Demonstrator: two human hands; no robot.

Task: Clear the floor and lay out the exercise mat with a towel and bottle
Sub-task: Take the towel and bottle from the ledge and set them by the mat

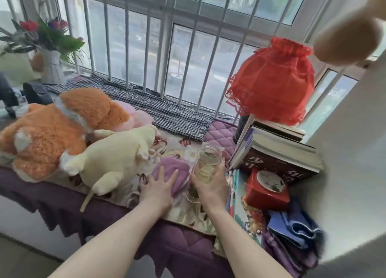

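Bottle: clear glass, no cap visible, standing roughly upright on the floral blanket that covers the window seat, long axis vertical, tipped slightly away from us. Our right hand wraps its lower half, fingers curled round the glass, so it's a proper grip. Towel: purple, folded into a small pad, just left of the bottle and almost touching it. Our left hand lies flat on its near edge, fingers spread and straight, pressing, not pinching. So each hand is already on its own item; nothing needs a cross-reach. Cream plush sits just left of the towel, stacked books just right of the bottle. Tight lane; we'd lift straight up. No mat in view.
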